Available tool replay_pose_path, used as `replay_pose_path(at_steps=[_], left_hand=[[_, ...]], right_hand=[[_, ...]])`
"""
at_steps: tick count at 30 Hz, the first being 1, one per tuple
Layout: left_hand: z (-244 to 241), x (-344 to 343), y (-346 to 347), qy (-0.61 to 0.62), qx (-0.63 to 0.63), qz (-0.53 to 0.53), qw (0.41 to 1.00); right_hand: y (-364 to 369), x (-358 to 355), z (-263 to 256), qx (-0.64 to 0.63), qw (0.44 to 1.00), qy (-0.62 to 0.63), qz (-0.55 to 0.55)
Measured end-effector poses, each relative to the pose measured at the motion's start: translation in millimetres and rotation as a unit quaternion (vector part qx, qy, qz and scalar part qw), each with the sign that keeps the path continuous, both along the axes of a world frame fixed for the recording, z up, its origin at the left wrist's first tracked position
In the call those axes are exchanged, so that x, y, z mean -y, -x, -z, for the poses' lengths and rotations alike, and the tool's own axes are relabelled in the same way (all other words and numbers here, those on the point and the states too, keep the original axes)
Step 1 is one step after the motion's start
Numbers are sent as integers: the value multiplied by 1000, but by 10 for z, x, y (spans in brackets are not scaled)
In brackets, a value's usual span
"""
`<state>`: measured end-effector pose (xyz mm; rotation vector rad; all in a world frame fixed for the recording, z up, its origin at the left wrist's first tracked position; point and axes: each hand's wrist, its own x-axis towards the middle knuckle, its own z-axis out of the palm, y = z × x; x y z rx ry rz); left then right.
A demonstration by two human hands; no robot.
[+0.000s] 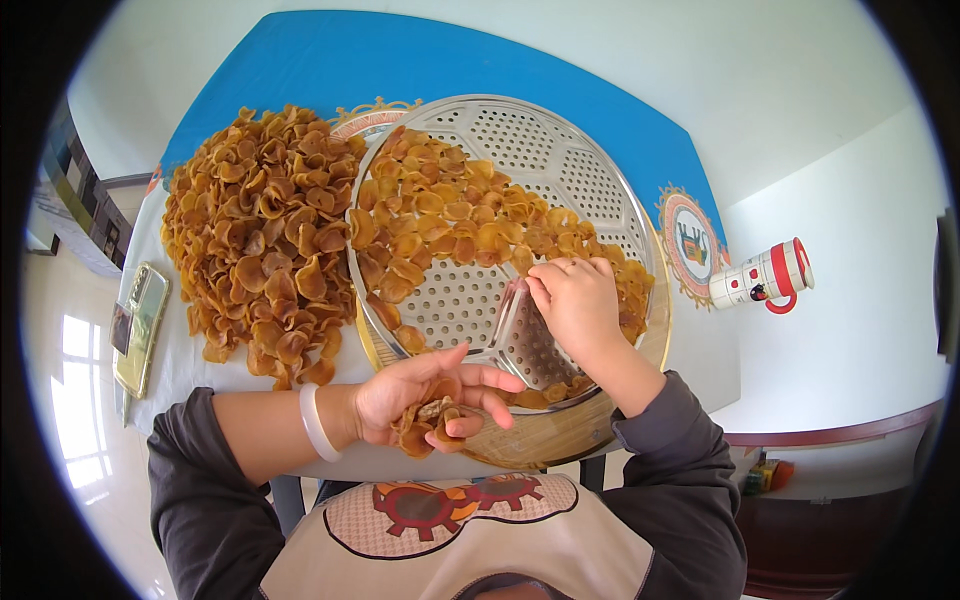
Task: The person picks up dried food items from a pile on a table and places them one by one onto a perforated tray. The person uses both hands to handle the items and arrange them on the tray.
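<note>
A round perforated metal steamer tray (461, 300) rests on a wooden steamer ring (547, 435). Translucent amber-brown dried slices (431, 202) lie across its far left and middle and along its right rim. My left hand (420, 390) is palm up over the near left rim, its fingers curled around a small bunch of slices (414, 435). Over the middle of the tray is my right hand (574, 300), thumb and forefinger pinched together at the near edge of the laid slices. Whether a slice is between those fingertips cannot be told.
A large heap of dried slices (262, 232) lies left of the tray on the table's blue and white cover (465, 60). A phone (146, 330) is at the left edge. On the right stands a white and red cup (757, 276) with a handle.
</note>
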<state>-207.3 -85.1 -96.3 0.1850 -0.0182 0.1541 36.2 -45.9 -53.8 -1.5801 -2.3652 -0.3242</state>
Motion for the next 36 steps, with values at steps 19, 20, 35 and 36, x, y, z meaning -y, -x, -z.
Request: replay_pose_path(at_steps=[19, 20, 35, 36], left_hand=[[-10, 3, 14, -4, -6, -4, 1000], [-8, 9, 14, -5, -6, -5, 1000], [-57, -14, -16, -16, -20, -8, 1000], [-56, -16, -15, -19, -25, -9, 999]], right_hand=[[110, 0, 4, -225, 964, 123, 74], [111, 11, -13, -241, 955, 152, 87], [-1802, -116, -588, -453, 868, 94, 179], [-1913, -126, -510, -443, 872, 101, 182]])
